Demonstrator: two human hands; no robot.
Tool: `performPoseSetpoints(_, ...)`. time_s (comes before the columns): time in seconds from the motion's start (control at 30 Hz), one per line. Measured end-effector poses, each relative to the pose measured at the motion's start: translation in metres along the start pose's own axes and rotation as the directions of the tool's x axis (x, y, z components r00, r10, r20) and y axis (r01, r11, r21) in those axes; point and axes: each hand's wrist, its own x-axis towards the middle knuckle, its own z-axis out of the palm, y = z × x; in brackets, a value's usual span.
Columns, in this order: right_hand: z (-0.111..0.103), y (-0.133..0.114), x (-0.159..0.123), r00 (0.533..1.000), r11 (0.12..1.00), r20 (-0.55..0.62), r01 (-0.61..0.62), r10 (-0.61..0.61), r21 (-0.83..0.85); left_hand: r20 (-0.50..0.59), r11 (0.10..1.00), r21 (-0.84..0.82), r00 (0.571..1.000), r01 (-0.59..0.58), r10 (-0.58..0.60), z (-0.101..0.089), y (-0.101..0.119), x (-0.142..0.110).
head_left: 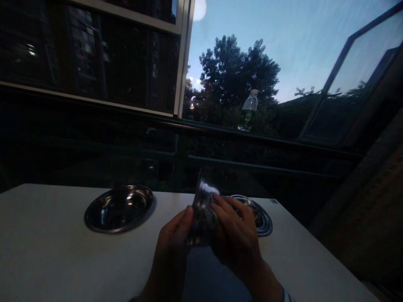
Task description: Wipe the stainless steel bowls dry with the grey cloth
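Between my hands, above the table, a shiny metal dish (205,191) is held up steeply tilted. My left hand (174,235) grips its left edge, thumb pointing up along it. My right hand (237,233) is curled against the right side, fingers bent over the shiny surface. A greyish textured patch shows by the right fingertips; I cannot tell whether it is a reflection or something under them. The light is dim, and the dish's lower part is blurred and partly hidden by the hands.
An oval metal dish (121,209) lies left on the white table (56,247). Another metal dish (266,222) is behind my right hand, near the table's right edge. Beyond stand a railing (220,130), a bottle with a green label (248,113) and an open window (346,92).
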Motion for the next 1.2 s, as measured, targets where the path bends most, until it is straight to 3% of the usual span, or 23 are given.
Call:
performPoseSetpoints(0.2,0.004,-0.013,-0.002,0.983,0.984,0.056,0.17,-0.172,0.05,-0.074,1.0,0.002,0.997,-0.006,0.006,-0.006,0.005,0.005)
performPoseSetpoints(0.43,-0.006,0.001,0.005,0.999,1.0,0.031,-0.012,0.013,-0.016,0.045,0.999,0.004,0.998,0.043,-0.043,-0.003,-0.008,0.003)
performPoseSetpoints(0.67,-0.002,-0.011,0.003,0.985,0.987,0.092,0.143,-0.149,0.067,-0.02,1.0,-0.014,1.0,0.014,-0.014,-0.009,-0.002,0.006)
performPoseSetpoints(0.83,-0.006,0.0,0.007,0.999,1.0,0.051,-0.011,0.011,0.004,0.063,0.997,0.025,0.995,0.071,-0.073,-0.007,-0.009,0.004)
performPoseSetpoints(0.9,-0.006,-0.001,0.007,0.999,1.0,0.048,-0.011,0.009,0.025,0.047,0.997,0.02,0.996,0.08,-0.081,-0.007,-0.009,0.004)
performPoseSetpoints(1.07,-0.005,-0.011,0.006,0.989,0.985,0.08,0.113,-0.124,0.131,0.0,0.999,-0.014,0.999,0.041,-0.041,-0.009,-0.004,0.005)
performPoseSetpoints(1.2,-0.008,-0.004,0.007,0.998,0.998,0.064,0.016,-0.02,0.067,0.044,0.998,0.015,0.997,0.062,-0.063,-0.005,-0.006,0.002)
